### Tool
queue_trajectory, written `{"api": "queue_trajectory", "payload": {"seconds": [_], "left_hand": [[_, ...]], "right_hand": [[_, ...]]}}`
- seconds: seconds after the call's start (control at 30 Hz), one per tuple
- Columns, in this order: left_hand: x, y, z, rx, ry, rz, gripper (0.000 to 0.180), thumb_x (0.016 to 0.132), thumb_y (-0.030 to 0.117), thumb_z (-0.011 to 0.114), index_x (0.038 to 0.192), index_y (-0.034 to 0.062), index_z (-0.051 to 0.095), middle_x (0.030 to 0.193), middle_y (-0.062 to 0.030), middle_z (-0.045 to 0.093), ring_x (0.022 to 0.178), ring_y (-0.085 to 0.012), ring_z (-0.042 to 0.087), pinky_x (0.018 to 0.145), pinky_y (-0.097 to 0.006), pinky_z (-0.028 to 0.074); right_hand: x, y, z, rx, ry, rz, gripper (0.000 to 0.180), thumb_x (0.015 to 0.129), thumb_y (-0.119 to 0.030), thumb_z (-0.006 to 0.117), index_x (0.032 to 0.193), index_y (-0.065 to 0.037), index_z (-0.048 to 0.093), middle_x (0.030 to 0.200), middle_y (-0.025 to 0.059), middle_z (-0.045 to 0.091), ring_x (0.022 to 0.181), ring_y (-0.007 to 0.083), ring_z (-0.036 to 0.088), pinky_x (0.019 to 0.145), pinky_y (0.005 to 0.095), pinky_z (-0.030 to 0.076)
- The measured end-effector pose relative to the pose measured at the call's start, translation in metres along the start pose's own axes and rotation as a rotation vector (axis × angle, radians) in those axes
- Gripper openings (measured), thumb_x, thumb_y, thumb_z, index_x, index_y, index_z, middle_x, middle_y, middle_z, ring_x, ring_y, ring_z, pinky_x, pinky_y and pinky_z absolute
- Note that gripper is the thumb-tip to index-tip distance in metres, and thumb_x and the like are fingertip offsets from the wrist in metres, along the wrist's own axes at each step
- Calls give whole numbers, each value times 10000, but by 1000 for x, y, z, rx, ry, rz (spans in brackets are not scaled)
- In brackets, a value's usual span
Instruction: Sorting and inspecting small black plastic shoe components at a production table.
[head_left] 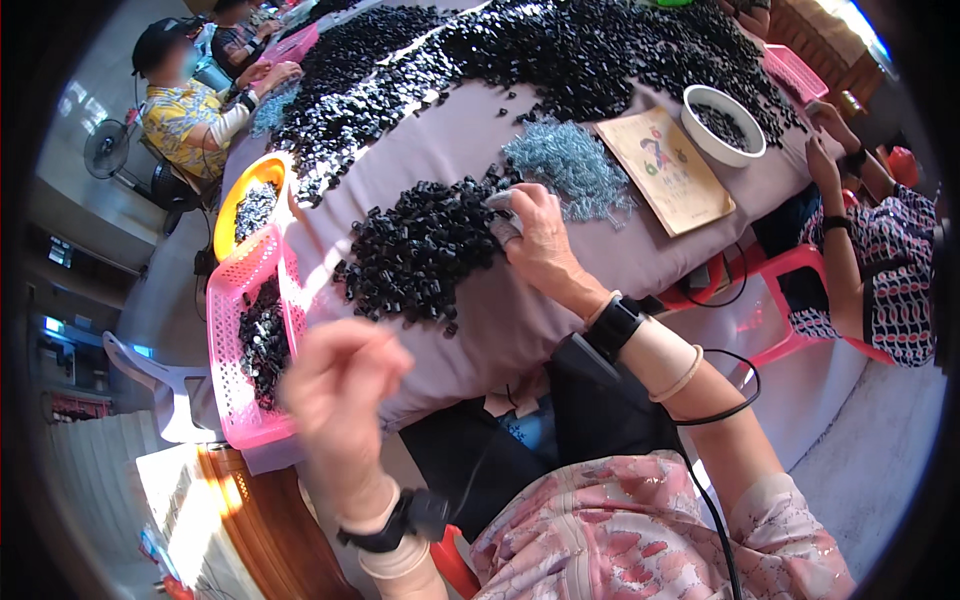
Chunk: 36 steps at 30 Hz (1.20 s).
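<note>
A heap of small black plastic pieces (425,250) lies on the cloth in front of me. My right hand (540,235) is at the heap's right edge, its fingers bent inward and grey coverings on the fingertips. Whatever is between those fingers is too small to make out. Just beyond it sits a pile of small clear bluish pieces (565,165). My left hand (345,390) is raised beside the pink perforated basket (225,335), blurred by motion with its fingers curled. Dark pieces partly fill that basket.
A yellow bowl (228,205) and a white bowl (688,125) hold more pieces. A worn booklet (665,170) lies right of the bluish pile. A large black mass of pieces (590,55) covers the far table. Other people sit left and right.
</note>
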<state>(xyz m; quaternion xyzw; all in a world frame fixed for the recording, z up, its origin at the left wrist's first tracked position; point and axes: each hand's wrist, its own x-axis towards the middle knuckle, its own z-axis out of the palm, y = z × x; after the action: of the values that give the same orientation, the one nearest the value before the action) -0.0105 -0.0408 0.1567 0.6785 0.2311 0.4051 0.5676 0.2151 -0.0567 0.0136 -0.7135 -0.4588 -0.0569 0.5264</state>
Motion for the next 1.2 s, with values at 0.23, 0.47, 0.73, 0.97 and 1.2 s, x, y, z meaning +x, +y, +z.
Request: {"api": "queue_trajectory", "payload": {"seconds": [0.23, 0.47, 0.73, 0.97, 1.2], "left_hand": [[-1, -120, 10, 587, -109, 10, 134, 756, 26, 687, 871, 9, 619, 705, -14, 552, 554, -49, 451, 505, -212, 383], [-9, -139, 11, 685, -49, 85, 165, 702, 63, 733, 814, 45, 613, 672, -46, 521, 538, -145, 503, 490, -271, 408], [-9, -144, 13, 660, -17, 126, 120, 722, 50, 709, 774, 49, 601, 664, -44, 537, 544, -163, 528, 501, -283, 425], [-9, -144, 13, 665, -9, 117, 93, 738, 35, 687, 760, 49, 597, 657, -49, 537, 547, -174, 542, 502, -291, 428], [-11, -146, 9, 671, -10, 98, 92, 745, 87, 692, 770, 92, 603, 693, -21, 560, 566, -184, 578, 503, -309, 458]], "right_hand": [[5, 30, 16, -145, -82, -29, 299, 716, 10, 560, 1013, -26, 563, 1119, 169, 495, 1011, 374, 453, 886, 426, 402], [12, 13, 30, -10, -226, -136, 334, 710, 64, 497, 1026, -27, 557, 1179, 179, 495, 1026, 379, 474, 897, 430, 416], [49, 45, 36, -310, -45, -153, 258, 725, 9, 508, 975, -9, 571, 1085, 162, 542, 1014, 359, 471, 913, 420, 381], [36, 15, 39, 11, -282, -139, 281, 785, 17, 480, 1046, -12, 579, 1108, 161, 552, 1033, 361, 502, 912, 416, 409], [38, 46, -9, -252, -160, -126, 300, 659, 70, 501, 930, -40, 569, 931, 135, 548, 896, 344, 484, 789, 417, 428]]}}
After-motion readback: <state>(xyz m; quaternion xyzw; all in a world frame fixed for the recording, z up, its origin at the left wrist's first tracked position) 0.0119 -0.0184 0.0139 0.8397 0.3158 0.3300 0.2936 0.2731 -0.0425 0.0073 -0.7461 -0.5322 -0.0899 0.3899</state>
